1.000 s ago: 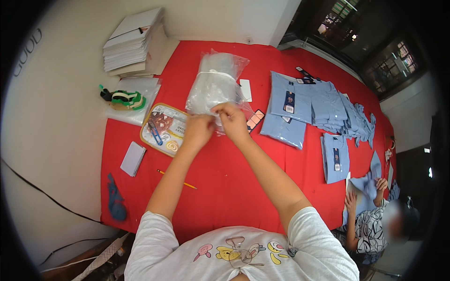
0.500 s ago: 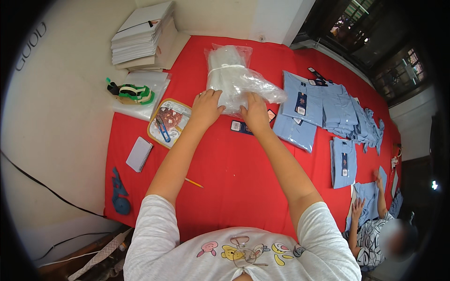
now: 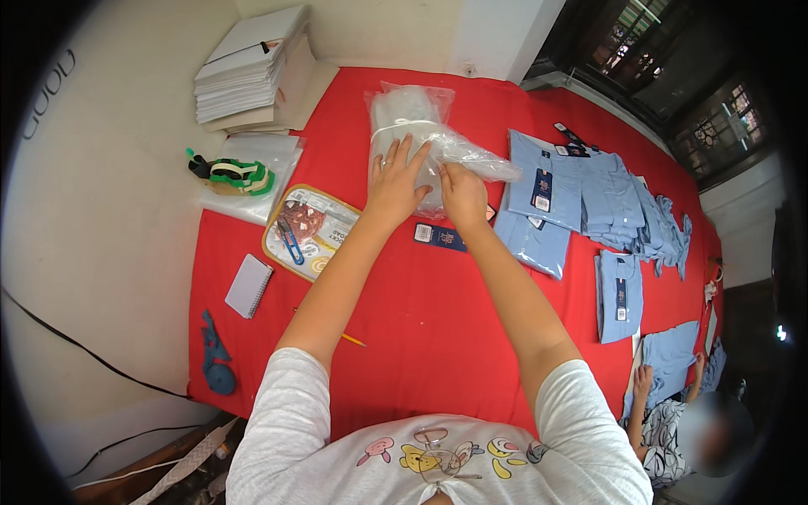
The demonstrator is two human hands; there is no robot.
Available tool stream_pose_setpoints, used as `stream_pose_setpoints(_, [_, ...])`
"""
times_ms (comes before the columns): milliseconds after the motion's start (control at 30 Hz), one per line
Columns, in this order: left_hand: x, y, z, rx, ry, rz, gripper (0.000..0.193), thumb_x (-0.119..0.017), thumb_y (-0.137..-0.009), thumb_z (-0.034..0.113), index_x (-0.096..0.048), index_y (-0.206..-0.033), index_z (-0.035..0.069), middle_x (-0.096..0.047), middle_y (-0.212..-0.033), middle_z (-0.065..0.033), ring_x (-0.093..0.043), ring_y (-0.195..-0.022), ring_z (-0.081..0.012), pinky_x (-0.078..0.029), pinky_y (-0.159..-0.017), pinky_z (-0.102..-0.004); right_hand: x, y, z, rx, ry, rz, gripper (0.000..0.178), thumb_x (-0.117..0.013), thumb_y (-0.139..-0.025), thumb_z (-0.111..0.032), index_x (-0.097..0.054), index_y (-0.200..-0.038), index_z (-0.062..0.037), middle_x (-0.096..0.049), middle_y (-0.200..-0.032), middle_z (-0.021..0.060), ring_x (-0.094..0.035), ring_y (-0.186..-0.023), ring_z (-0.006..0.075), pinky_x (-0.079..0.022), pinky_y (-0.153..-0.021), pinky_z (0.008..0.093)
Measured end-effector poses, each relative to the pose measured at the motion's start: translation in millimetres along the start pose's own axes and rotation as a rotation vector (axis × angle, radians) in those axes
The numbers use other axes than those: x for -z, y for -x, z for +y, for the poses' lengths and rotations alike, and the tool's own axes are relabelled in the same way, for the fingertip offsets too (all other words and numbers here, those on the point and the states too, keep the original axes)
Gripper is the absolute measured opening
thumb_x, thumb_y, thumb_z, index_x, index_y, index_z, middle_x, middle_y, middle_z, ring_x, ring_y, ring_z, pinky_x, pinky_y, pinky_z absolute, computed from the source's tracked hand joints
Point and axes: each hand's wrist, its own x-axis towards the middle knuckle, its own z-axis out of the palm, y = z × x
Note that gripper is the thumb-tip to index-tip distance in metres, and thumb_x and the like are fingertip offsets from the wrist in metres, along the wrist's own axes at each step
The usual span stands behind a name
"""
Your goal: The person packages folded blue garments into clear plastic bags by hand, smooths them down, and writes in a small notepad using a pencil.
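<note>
A bundle of clear plastic bags (image 3: 402, 108), with a white band around its middle, lies at the far middle of the table. My left hand (image 3: 396, 181) rests flat on the bundle, fingers spread. Beside it, my right hand (image 3: 462, 194) has its fingers curled in, pinching the plastic near the bundle's right side. One clear flap (image 3: 484, 158) sticks out to the right, toward the folded blue shirts (image 3: 523, 181). Just below my right hand lies a dark blue hang tag (image 3: 438, 236), partly covered by the wrist.
The red-covered table (image 3: 404, 311) also carries a tray (image 3: 313, 220) with blue thread snips, a green tape dispenser (image 3: 240, 177), a notepad (image 3: 248, 286) and a pencil (image 3: 353, 340). White boards (image 3: 244, 80) are stacked far left. At right, another person's hands (image 3: 643, 383) handle blue cloth (image 3: 671, 349).
My left hand has moved up and right onto the bundle, its fingers spreading. My right hand has curled its fingers against the plastic. The other person's hands have moved down on the blue cloth.
</note>
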Motion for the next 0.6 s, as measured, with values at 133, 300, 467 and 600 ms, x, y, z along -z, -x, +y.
stream_pose_setpoints(133, [-26.4, -27.4, -8.6, 0.109, -0.074, -0.028, 0.091, -0.083, -0.084, 0.014, -0.041, -0.165, 0.022, -0.037, -0.172, -0.0177, -0.035, -0.159, -0.0389, -0.027, -0.126, -0.0648, 1.3, 6.5, -10.3, -0.386, -0.417, -0.116, 0.021, -0.062, -0.105, -0.017, -0.076, -0.105, -0.0015, -0.076, -0.09, 0.0141, -0.071, -0.08, 0.0267, -0.055, -0.074, 0.0387])
stream_pose_setpoints(300, [-55.7, -39.4, -29.3, 0.225, -0.287, -0.039, 0.087, -0.079, -0.084, 0.011, -0.045, -0.163, 0.022, -0.036, -0.175, -0.0103, -0.035, -0.16, -0.0368, -0.023, -0.127, -0.0663, 1.3, 25.6, -16.7, -0.55, -1.002, -0.116, 0.016, -0.065, -0.106, -0.014, -0.076, -0.107, -0.0028, -0.072, -0.09, 0.0004, -0.063, -0.082, 0.0108, -0.05, -0.075, 0.0281])
stream_pose_setpoints(467, [-57.1, -41.4, -32.3, 0.273, -0.266, -0.129, 0.093, -0.082, -0.083, 0.011, -0.041, -0.166, 0.024, -0.031, -0.177, -0.0084, -0.03, -0.163, -0.0343, -0.022, -0.128, -0.067, 4.0, 34.4, -4.2, -0.456, -1.093, -0.208, 0.008, -0.066, -0.105, -0.012, -0.072, -0.11, -0.0096, -0.063, -0.153, 0.0101, -0.056, -0.14, 0.0201, -0.046, -0.111, 0.0339])
stream_pose_setpoints(600, [-32.1, -42.1, -67.9, 0.303, 0.206, -0.017, 0.084, -0.076, -0.084, 0.002, -0.048, -0.161, 0.018, -0.043, -0.169, -0.0165, -0.038, -0.157, -0.0406, -0.032, -0.126, -0.0583, 24.3, 21.5, -1.6, -0.643, -1.216, -0.403, 0.01, -0.069, -0.104, -0.022, -0.071, -0.108, -0.0136, -0.042, -0.172, 0.0136, -0.043, -0.155, 0.0263, -0.031, -0.123, 0.0366])
